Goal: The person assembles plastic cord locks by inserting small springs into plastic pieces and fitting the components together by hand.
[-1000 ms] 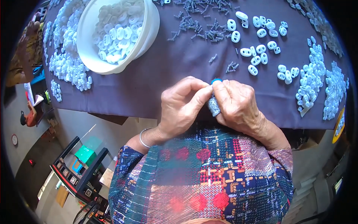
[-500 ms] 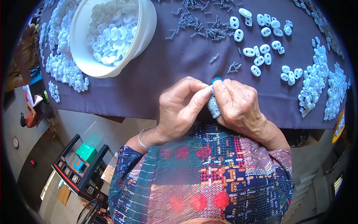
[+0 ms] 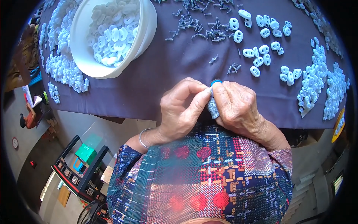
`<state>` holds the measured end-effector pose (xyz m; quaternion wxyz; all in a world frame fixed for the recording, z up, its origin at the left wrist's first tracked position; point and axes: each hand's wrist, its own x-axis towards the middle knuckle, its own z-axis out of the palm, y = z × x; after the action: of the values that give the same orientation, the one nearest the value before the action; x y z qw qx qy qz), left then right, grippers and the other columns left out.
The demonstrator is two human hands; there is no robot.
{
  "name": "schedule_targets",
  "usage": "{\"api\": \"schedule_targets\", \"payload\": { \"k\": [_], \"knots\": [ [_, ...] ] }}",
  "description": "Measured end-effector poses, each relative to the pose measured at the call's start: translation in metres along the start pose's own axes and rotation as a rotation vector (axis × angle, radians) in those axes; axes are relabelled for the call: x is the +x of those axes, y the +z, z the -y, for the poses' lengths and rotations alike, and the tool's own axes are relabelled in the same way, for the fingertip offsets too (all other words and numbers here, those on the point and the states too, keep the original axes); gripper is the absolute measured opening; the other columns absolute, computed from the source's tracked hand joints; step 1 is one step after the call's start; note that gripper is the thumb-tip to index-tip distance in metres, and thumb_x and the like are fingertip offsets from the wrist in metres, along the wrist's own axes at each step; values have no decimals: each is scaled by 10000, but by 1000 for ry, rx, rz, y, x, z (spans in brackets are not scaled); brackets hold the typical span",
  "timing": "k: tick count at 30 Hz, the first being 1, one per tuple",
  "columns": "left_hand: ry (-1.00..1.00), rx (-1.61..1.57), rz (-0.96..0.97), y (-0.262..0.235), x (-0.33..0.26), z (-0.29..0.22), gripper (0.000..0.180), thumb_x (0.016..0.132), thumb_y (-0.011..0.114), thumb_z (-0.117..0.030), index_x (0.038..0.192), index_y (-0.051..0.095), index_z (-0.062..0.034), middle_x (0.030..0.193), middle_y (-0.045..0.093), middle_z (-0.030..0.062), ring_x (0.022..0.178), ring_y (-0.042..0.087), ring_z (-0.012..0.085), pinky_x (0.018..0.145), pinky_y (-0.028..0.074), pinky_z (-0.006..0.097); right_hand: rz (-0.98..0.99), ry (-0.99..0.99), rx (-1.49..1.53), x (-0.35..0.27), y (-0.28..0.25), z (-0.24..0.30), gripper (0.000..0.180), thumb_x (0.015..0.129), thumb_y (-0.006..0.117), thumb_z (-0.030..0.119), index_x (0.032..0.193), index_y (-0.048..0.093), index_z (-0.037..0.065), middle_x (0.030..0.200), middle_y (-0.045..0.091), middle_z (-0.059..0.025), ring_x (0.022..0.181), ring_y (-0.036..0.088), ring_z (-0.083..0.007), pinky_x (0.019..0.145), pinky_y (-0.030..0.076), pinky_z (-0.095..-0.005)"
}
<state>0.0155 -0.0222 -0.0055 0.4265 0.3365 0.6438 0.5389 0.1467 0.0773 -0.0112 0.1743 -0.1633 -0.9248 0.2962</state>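
My left hand [image 3: 184, 102] and my right hand [image 3: 238, 102] meet above the table's near edge, in front of my patterned top. The left thumb and forefinger are pinched together against a small pale piece [image 3: 211, 91], mostly covered by fingertips. On the other side my right hand is closed, its thumb pressing toward the same spot. A blue band [image 3: 216, 81] shows above the right thumb. Below it, a grey speckled fabric-like piece [image 3: 213, 109] sticks out beside the right hand; whether it is worn or held I cannot tell.
Small metal springs [image 3: 234, 68] lie beyond my hands, with more farther back. White two-holed plastic cord-lock pieces [image 3: 255, 71] are scattered at right, and a denser pile [image 3: 313, 84] lies beyond them. A white tub [image 3: 149, 30] of white pieces stands at left beside another heap [image 3: 67, 71].
Both hands keep their pinch at nearly the same place. The whole view has shifted very slightly; nothing on the table has visibly been moved.
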Motion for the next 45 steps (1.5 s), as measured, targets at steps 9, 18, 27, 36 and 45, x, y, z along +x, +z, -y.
{"api": "schedule_targets", "payload": {
  "k": [9,18,27,36,45],
  "knots": [
    [10,15,-4,-1,-2,2,59,842,640,-15,848,604,31,780,610,76,708,583,124,628,462,256,-16,-19,-21,0,2,2,245,613,608,-1,829,501,-40,627,475,-119,532,525,-273,473,418,-371],
    [-6,1,26,-2,-1,-2,51,853,627,-17,867,609,29,788,613,72,727,586,119,651,466,254,-33,-50,-96,2,3,3,188,635,596,25,785,489,-12,601,445,-81,514,510,-220,454,420,-334],
    [13,49,39,-1,0,-8,36,884,578,9,882,604,34,841,586,33,771,511,71,696,426,213,-41,-32,-32,-1,3,2,292,586,606,-8,856,508,-60,642,486,-132,553,529,-279,476,419,-369],
    [26,43,39,-1,0,-4,51,889,583,-16,869,603,26,808,581,9,747,500,52,673,419,204,-77,-107,-121,2,5,0,136,659,585,25,730,469,19,578,434,-55,499,513,-180,450,445,-306],
    [63,44,-23,1,-1,1,80,877,615,-60,866,618,19,759,615,28,719,562,72,644,457,228,-123,-68,-87,-3,12,0,226,623,593,-19,826,498,-43,636,483,-126,551,535,-280,492,440,-377]
  ]
}}
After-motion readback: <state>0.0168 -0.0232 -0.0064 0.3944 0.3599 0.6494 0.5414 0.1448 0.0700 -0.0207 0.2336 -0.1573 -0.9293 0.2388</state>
